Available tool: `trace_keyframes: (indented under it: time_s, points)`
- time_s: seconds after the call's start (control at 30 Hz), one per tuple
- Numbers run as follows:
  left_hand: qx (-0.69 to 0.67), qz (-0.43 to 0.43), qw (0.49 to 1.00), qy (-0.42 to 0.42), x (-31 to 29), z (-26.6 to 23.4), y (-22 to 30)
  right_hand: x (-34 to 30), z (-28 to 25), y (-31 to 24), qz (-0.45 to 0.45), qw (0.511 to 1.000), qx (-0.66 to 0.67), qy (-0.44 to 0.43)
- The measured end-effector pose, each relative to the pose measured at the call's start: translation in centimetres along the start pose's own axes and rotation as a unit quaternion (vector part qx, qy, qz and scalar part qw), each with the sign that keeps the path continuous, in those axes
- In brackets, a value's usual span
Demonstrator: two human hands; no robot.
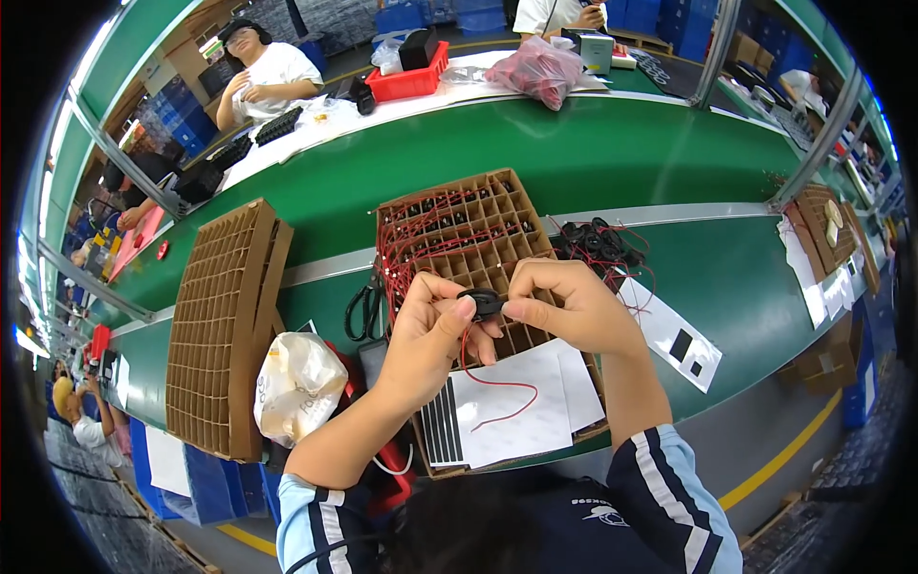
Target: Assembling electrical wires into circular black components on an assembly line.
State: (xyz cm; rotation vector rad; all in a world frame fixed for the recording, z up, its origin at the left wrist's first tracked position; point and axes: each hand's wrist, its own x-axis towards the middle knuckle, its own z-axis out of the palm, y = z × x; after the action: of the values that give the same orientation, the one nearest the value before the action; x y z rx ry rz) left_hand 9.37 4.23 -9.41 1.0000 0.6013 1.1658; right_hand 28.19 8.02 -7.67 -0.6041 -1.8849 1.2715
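Between my two hands is a small black rounded part [486, 303], with a thin red wire [516, 385] trailing from it over white sheets [512, 407]. My left hand [435, 320] pinches the part's left side between thumb and fingers. On the other side, the thumb and forefinger of my right hand [564, 304] are closed at its right edge. Under and beyond my hands lies a cardboard box with dividers [512, 196]. Several of its cells hold black parts with red wires. Black strips [443, 426] lie beside the sheets.
Right of the box sit a heap of black parts with red wires [601, 241] and a white sheet with black patches [674, 335]. Black-handled scissors [362, 312], a plastic bag [301, 387] and stacked divided cardboard trays [215, 330] are on the left. Co-workers sit across the green bench [612, 143].
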Motion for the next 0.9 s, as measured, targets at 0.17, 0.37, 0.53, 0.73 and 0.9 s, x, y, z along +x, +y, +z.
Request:
trace_keyframes:
  time_s: [0.17, 0.37, 0.53, 0.73, 0.9]
  points:
    - [0.068, 0.013, 0.997, 0.033, 0.2, 0.3, 0.3, -0.3, -0.2, -0.2, -0.019, 0.999, -0.029, 0.011]
    - [0.034, -0.018, 0.999, 0.024, 0.2, -0.3, -0.1, -0.6, 0.2, -1.3, 0.008, 0.997, -0.064, 0.042]
    - [-0.075, -0.038, 0.995, -0.050, 0.1, -0.5, -0.3, -0.3, -0.1, -0.4, 0.024, 1.000, 0.009, 0.017]
    - [-0.089, -0.034, 0.992, -0.083, 0.0, -0.1, 0.3, -0.2, 0.1, -0.7, 0.025, 0.999, 0.020, 0.009]
    - [-0.089, -0.027, 0.993, -0.077, -0.1, 0.3, 0.7, -0.3, 0.5, -1.0, -0.034, 0.993, -0.108, 0.040]
